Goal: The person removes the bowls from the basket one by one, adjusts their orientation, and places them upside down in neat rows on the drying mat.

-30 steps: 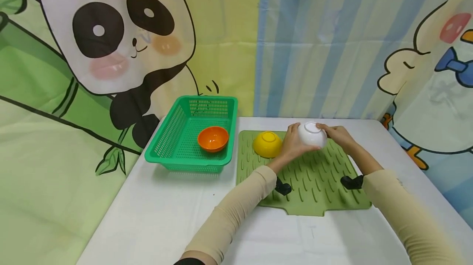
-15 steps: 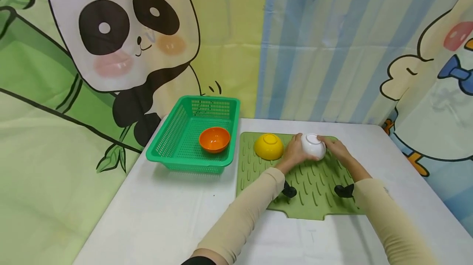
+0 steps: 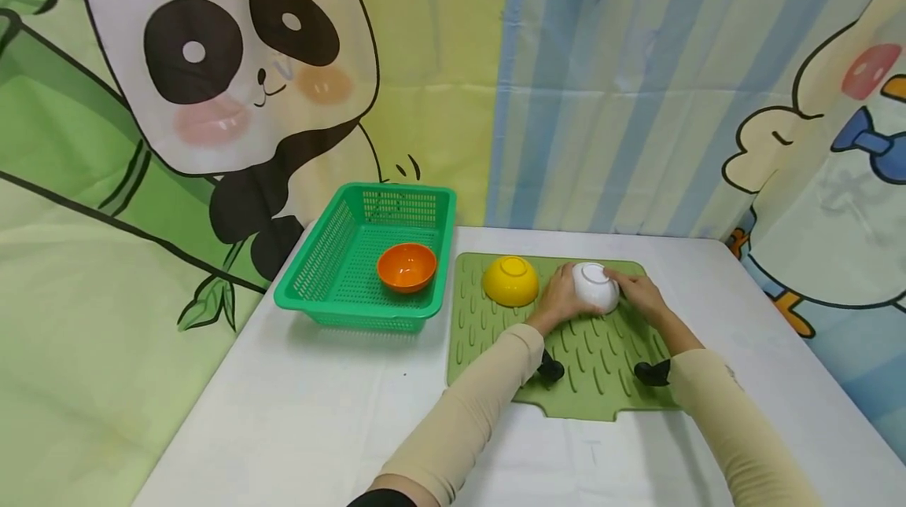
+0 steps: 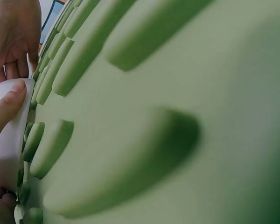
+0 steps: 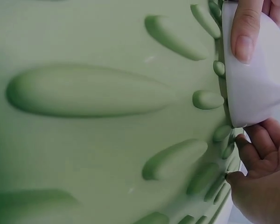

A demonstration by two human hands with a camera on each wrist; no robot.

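Observation:
A white bowl [image 3: 594,288] sits upside down at the mat, its rim close against the ridges [image 5: 207,99]. My left hand [image 3: 563,299] grips it from the left, with the thumb [image 5: 245,39] pressed on the bowl's near side. From the right my right hand [image 3: 640,295] holds it too, its fingers at the base and along the rim in the head and right wrist views. Just left of my left hand, an upturned yellow bowl [image 3: 510,281] rests on the green ridged mat [image 3: 587,381].
A green perforated basket [image 3: 297,299] stands on the white table [image 3: 340,413], left of the mat. Inside it lies an orange bowl [image 3: 406,268], opening up. Behind the table hangs a printed curtain [image 3: 566,98] with a panda and a duck.
Both hands have lowered the white bowl onto the mat area, and it has gone from tilted to nearly level. The yellow and orange bowls stay where they were.

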